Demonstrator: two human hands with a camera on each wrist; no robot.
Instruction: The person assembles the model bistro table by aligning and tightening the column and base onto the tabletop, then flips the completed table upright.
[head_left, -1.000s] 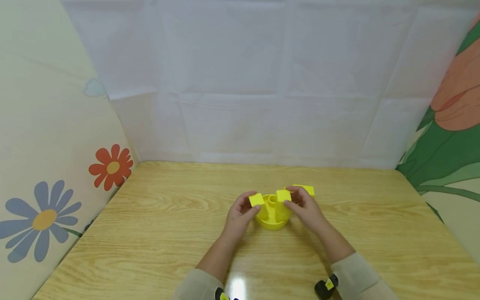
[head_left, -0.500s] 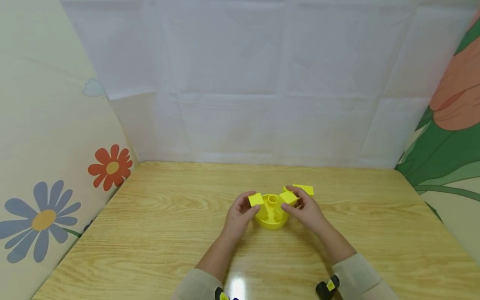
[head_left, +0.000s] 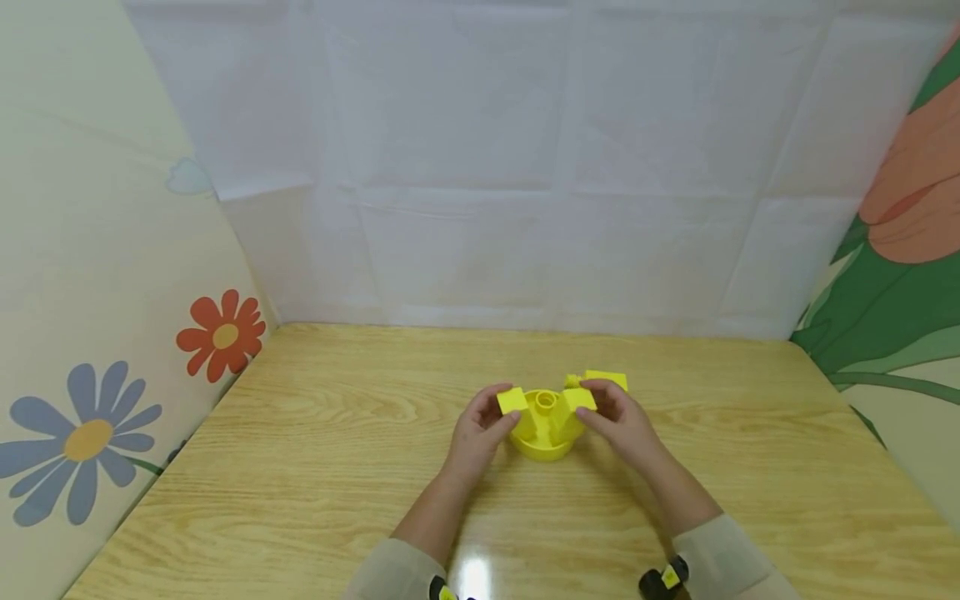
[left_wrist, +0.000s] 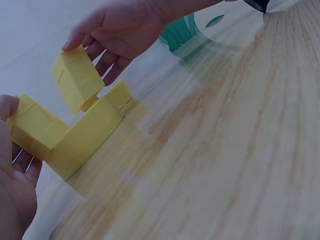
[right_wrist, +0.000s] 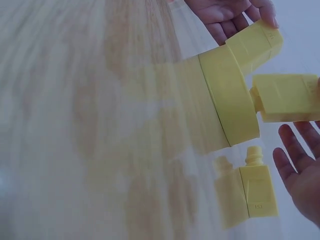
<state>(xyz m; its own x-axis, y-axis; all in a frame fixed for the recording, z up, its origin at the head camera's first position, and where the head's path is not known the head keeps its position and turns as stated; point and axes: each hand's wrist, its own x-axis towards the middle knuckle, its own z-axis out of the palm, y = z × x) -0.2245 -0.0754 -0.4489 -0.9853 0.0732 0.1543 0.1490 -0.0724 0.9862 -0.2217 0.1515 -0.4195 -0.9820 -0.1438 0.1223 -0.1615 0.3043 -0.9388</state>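
A round yellow base [head_left: 542, 452] with a raised ring socket inside sits on the table. My left hand [head_left: 474, 433] holds a yellow rectangular block [head_left: 513, 402] between thumb and fingers; its lower end is within the base's left side. Opposite, my right hand [head_left: 621, 421] pinches the top of a second yellow block [head_left: 579, 400], which leans outward to the right. In the right wrist view, a short stretch of this block's neck shows between the tilted block [right_wrist: 287, 97] and the base's rim [right_wrist: 227, 95]. How deep the neck sits is hidden.
Behind my right hand, a third yellow block [head_left: 606, 379] with a ridged neck lies on the wooden table [head_left: 337, 433]. A white cloth [head_left: 465, 167] hangs at the back. Flower-patterned panels [head_left: 90, 250] flank the table.
The right-hand block has turned and tipped outward to the right from a more upright stance. My right hand has shifted slightly right, uncovering the spare block's neck. My left hand stays put.
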